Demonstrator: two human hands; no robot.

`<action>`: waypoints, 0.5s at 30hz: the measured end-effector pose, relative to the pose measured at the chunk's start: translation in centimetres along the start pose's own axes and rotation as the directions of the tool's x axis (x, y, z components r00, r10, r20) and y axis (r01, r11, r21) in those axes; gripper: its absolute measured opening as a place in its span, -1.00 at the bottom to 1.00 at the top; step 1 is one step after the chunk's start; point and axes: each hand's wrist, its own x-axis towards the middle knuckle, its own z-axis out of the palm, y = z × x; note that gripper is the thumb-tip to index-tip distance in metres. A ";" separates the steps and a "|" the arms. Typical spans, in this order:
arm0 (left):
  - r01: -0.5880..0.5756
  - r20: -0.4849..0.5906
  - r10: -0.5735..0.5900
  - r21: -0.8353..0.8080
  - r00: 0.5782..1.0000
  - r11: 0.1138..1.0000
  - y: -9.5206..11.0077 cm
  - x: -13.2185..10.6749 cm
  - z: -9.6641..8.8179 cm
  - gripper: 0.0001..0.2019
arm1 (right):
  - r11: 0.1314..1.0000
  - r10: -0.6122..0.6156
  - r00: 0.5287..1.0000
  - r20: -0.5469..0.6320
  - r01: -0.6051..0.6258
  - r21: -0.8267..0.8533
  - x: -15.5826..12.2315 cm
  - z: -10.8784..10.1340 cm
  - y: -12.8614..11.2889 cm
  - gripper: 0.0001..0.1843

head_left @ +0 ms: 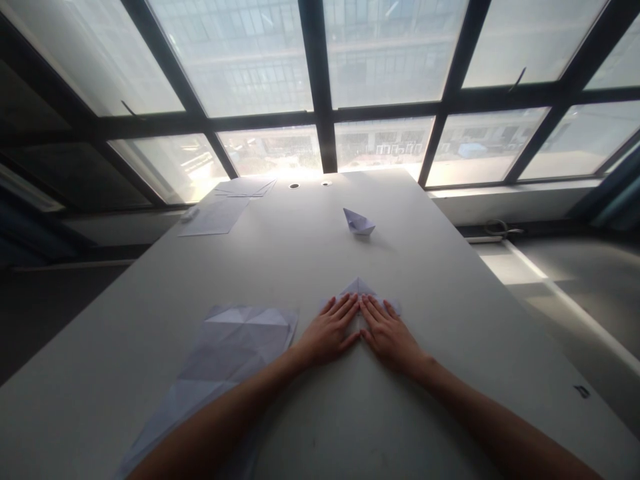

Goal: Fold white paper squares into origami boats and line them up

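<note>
A folded sheet of white paper [358,285] lies on the white table, its pointed tip facing the window. My left hand [329,332] presses flat on its left half, fingers stretched toward the tip. On the right half rests my right hand [389,335], likewise flat with the fingers out. The two hands almost meet at the paper's middle, where a crease runs up to the tip. Much of the paper is hidden under them. Beyond the hands stands a small folded paper boat [359,223].
Creased paper sheets [235,347] lie to the left, partly under my left forearm. More flat paper [215,217] is at the table's far left. A small dark mark or object [581,391] shows near the right edge. Windows [380,53] rise behind the table [450,320].
</note>
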 end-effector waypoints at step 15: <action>0.110 -0.002 -0.110 0.053 0.994 0.993 -0.3 -0.3 0.7 -0.27 | 0.984 0.180 0.983 -0.039 -0.181 -0.005 -0.1 0.1 0.1 -0.30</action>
